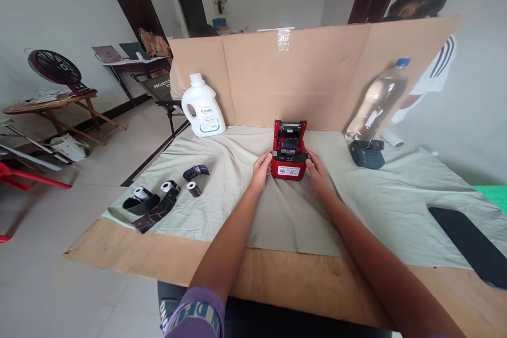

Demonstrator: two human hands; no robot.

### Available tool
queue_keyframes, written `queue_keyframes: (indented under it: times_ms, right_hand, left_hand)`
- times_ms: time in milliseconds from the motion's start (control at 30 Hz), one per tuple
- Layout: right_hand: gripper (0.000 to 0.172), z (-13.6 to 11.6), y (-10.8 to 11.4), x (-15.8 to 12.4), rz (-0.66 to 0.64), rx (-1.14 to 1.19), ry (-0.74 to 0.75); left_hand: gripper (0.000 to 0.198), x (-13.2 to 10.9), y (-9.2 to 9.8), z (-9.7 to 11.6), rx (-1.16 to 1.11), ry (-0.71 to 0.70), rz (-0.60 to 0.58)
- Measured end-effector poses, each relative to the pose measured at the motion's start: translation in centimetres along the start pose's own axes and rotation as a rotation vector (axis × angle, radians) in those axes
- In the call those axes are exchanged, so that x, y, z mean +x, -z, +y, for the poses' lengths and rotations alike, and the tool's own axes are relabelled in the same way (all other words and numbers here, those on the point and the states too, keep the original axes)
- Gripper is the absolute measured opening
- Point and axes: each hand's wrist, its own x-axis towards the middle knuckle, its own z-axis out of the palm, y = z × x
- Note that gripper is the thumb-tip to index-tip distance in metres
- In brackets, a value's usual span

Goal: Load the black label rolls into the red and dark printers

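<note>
- Showing bare along its near edge, the surface is a wooden board draped in pale cloth.
- Toward the near right corner lies a dark slab, shaped like a phone, partly on cloth and partly over the bare strip.
- Toward the left edge, near the near left corner, sit small rolls with dark outer wraps and white ends, beside a long dark strip and a curled dark piece.
- About midway between the left and right edges stands a red device, its lid raised, with a white label on its front and dark material inside.
- The left hand and right hand are apart from each other, clamped on its opposite sides.
- Nearer the right edge is a dark device, just in front of a clear bottle with a blue cap; a white roll lies near them.
- At the far edge, left of the middle, a white jug stands upright before a cardboard screen.
- Behind the screen's right end, a person's striped sleeve shows.
</note>
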Motion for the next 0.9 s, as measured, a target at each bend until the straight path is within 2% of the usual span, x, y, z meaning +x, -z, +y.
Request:
queue_keyframes:
  times_ms: [67, 133, 300, 400, 500, 600, 767, 900]
  right_hand:
    - [0.045, -0.9, 1.0, 1.8, 0.005, -0.068, 0.055]
    - [0.043, -2.0, 1.9, 4.0, -0.051, -0.129, 0.036]
    - [0.041, -4.1, 2.3, 8.9, -0.337, -0.249, -0.066]
    - [0.037, -5.2, 1.0, 10.8, -0.546, -0.411, -0.086]
    - [0.029, -6.1, -1.3, 12.4, -0.793, -0.733, -0.076]
    - [0.032, -6.8, -3.8, 13.6, -0.969, -1.018, -0.162]
    - [0.022, -7.5, -6.8, 14.6, -1.029, -1.148, -0.348]
    - [0.016, -8.0, -6.9, 14.5, -1.004, -1.165, -0.335]
  left_hand:
    - [0.054, 0.3, 0.4, -0.5, -0.02, -0.052, -0.062]
    - [0.059, 0.6, 0.6, -0.7, -0.02, -0.068, -0.068]
    - [0.064, 0.8, 0.5, -0.7, -0.008, -0.06, -0.04]
    - [0.064, 0.8, 0.4, -0.8, -0.004, -0.049, -0.019]
    - [0.062, 0.9, 0.4, -0.9, 0.017, -0.041, 0.012]
    - [0.057, 0.9, 0.3, -0.9, 0.018, -0.047, 0.034]
    - [0.049, 0.8, 0.2, -0.9, -0.006, -0.04, 0.039]
    - [0.045, 0.9, 0.2, -1.0, -0.056, -0.046, 0.014]
